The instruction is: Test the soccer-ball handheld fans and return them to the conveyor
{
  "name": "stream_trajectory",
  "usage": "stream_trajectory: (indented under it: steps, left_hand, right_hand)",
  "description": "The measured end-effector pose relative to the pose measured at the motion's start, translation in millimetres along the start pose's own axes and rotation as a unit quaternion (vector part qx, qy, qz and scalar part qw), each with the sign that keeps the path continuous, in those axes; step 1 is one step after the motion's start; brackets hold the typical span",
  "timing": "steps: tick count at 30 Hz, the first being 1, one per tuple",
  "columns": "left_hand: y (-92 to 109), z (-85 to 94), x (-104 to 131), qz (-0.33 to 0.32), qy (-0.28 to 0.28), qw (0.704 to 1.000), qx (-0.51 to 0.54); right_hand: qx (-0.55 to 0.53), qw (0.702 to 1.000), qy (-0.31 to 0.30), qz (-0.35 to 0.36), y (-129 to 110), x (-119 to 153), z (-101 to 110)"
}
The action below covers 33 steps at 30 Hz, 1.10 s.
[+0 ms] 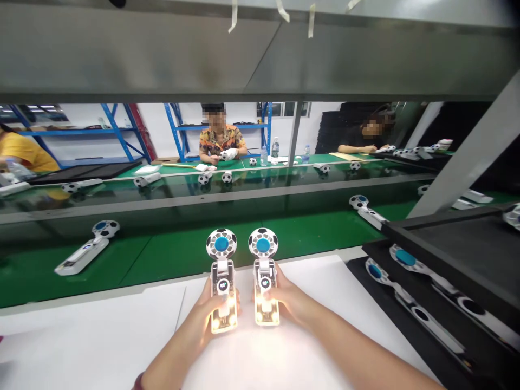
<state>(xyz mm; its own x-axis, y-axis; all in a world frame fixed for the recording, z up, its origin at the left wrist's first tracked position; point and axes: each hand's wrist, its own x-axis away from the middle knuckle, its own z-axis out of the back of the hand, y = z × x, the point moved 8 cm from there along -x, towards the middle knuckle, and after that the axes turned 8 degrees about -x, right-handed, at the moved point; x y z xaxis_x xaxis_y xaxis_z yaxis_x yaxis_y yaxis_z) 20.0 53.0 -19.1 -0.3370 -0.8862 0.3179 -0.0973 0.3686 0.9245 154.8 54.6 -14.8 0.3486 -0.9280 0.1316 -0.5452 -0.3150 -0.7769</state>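
Observation:
Two small handheld fans stand upright side by side above the white worktop [122,336], each with a round football-patterned head, a blue centre and a clear-fronted handle. My left hand [203,313] is wrapped round the left fan [221,246], its thumb on the handle front. Round the right fan [263,246], my right hand [294,300] is closed in the same way. Both handles have a lit round display, apparently reading 100, and glow with warm light near the bottom. The fans are close together but apart. My fingers behind the handles are mostly hidden.
Beyond the worktop runs a green conveyor belt [179,249] with a fan [83,254] at left and another [368,212] at right. Black trays [447,227] with fans stand at right. A slanted post [467,146] and an overhead panel [162,59] frame the view. Co-workers sit across.

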Motion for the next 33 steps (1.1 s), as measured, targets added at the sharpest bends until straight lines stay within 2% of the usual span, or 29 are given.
stream_trajectory:
  steps: [9,13,18,25,33]
  left_hand:
    - [2.2,-0.8,-0.7,-0.014,0.005,1.000,0.002]
    - [5.3,-5.0,2.2,-0.025,-0.002,0.999,-0.023]
    - [7.0,-6.6,3.5,-0.028,-0.004,0.999,-0.029]
    - [2.4,-5.6,-2.2,-0.037,-0.038,0.999,-0.009]
    - [2.1,-5.9,-3.7,-0.058,-0.056,0.996,0.024]
  right_hand:
    - [-0.005,1.000,0.018,-0.001,-1.1,-1.3,1.3]
    - [0.007,1.000,0.006,0.006,-0.2,-2.5,3.4]
    - [0.017,1.000,-0.005,-0.018,1.5,0.2,1.9]
    - [0.039,0.999,-0.008,-0.003,1.9,-0.2,4.8]
    - [0.067,0.996,-0.052,0.002,5.5,-1.1,6.2]
